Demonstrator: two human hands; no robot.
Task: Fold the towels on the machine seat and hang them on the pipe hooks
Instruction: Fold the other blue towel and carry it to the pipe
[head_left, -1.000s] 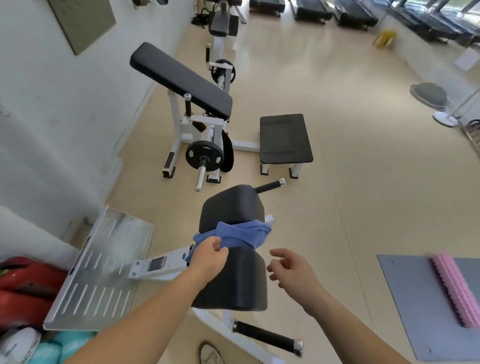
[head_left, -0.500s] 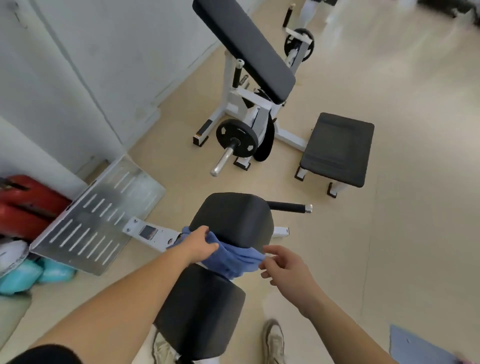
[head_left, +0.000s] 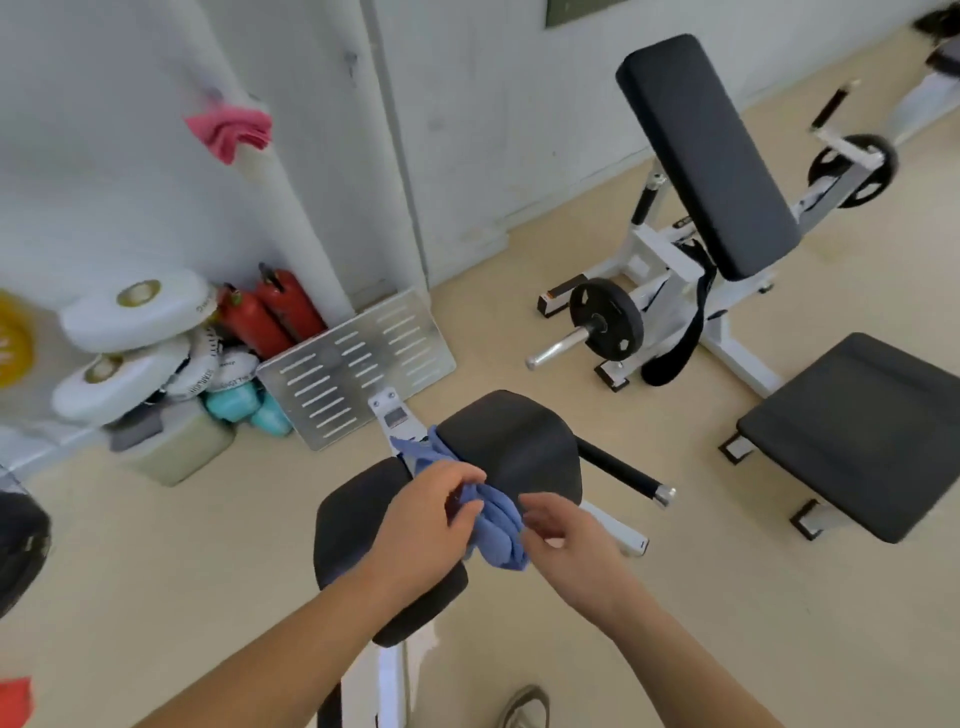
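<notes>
A crumpled blue towel (head_left: 496, 527) lies across the gap between the two black pads of the machine seat (head_left: 514, 441). My left hand (head_left: 426, 519) grips the towel's bunched middle. My right hand (head_left: 563, 535) is at the towel's right edge, fingers loosely curled and touching the cloth; whether they pinch it is unclear. A pink towel (head_left: 231, 130) hangs on the white wall pipe (head_left: 280, 208) at the upper left.
A perforated metal footplate (head_left: 358, 364) lies ahead of the seat. Red extinguishers (head_left: 270, 312), white discs and teal items crowd the wall corner. A weight bench with a black plate (head_left: 605, 319) and a low black pad (head_left: 862, 431) stand at the right. My shoe (head_left: 524, 706) is below.
The view has swung left, bringing the pipe and pink towel into sight. Both hands have closed in on the blue towel, my right hand now touching it.
</notes>
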